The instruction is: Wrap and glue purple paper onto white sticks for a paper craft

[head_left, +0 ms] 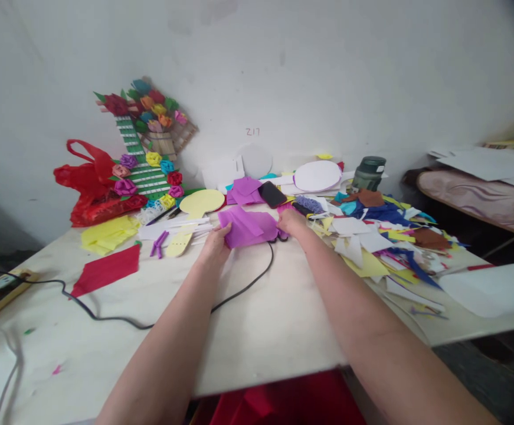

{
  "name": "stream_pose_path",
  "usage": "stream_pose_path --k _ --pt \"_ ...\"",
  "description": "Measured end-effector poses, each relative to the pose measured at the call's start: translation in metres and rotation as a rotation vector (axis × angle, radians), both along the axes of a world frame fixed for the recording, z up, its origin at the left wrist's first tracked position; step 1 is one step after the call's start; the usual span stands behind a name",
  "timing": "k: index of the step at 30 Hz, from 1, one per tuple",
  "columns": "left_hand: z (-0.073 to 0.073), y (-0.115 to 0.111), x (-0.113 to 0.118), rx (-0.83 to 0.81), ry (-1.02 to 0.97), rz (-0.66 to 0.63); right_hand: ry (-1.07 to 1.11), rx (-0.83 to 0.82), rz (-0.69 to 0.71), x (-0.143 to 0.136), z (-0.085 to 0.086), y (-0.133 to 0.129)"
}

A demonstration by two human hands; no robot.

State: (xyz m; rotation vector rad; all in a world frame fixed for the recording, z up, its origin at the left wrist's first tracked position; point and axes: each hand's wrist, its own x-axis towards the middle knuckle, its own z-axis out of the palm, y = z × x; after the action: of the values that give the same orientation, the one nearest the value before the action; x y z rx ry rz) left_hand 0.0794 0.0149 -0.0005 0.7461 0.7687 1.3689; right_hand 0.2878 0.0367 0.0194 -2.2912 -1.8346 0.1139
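Bare forearms [179, 330] were stretched over open white tabletop [278, 324]. Oblong purple paper [251, 231], aligned left-to-right, was edge-pinched by the left hand [216, 242]; the right hand's [292, 222] grip couldn't be told.

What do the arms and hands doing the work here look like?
They are a person's: the left hand and right hand wear no gloves, and no sleeves show on the forearms. I see no watch or bracelet on either wrist; rings are too small to tell. Red cloth, perhaps clothing, shows below.
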Motion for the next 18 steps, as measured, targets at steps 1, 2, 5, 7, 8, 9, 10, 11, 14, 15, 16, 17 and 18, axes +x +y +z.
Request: stream_pose_path --k 1,2,5,7,8,9,10,11,14,15,16,17,18 --pt "0.0 0.0 0.0 0.002 0.0 -0.01 0.012 0.027 -0.013 0.001 0.001 0.0" --pt "0.0 0.0 0.001 0.003 -0.003 -0.017 0.026 0.063 -0.026 0.002 0.002 0.0" --pt "0.002 -0.001 0.002 -0.003 -0.021 -0.019 0.082 0.209 -0.039 0.002 0.007 -0.001" --pt "0.003 -0.002 0.002 0.003 -0.043 -0.013 0.135 0.33 -0.012 0.001 0.009 0.0" --pt "0.003 -0.003 0.002 0.005 -0.05 -0.009 0.171 0.391 0.004 0.0 0.01 0.0" --pt "0.002 -0.003 0.002 0.003 -0.054 -0.005 0.216 0.45 0.022 -0.001 0.011 0.001" --pt "0.002 -0.003 0.002 0.001 -0.054 0.002 0.279 0.501 0.04 -0.002 0.011 0.003" --pt "0.002 -0.003 0.002 -0.005 -0.05 0.009 0.363 0.535 0.056 -0.004 0.012 0.004" --pt "0.001 -0.001 0.0 -0.023 -0.04 0.059 0.704 0.517 0.098 -0.005 0.015 0.006" --pt "0.001 0.0 0.0 -0.022 -0.04 0.086 0.814 0.481 0.105 -0.004 0.016 0.005" --pt "0.001 0.001 0.0 -0.019 -0.041 0.112 0.912 0.438 0.113 -0.002 0.018 0.005" --pt "0.001 0.002 -0.001 -0.012 -0.042 0.135 0.992 0.397 0.123 0.001 0.018 0.004" --pt "0.001 0.003 -0.001 -0.006 -0.042 0.154 1.063 0.362 0.137 0.004 0.019 0.003"
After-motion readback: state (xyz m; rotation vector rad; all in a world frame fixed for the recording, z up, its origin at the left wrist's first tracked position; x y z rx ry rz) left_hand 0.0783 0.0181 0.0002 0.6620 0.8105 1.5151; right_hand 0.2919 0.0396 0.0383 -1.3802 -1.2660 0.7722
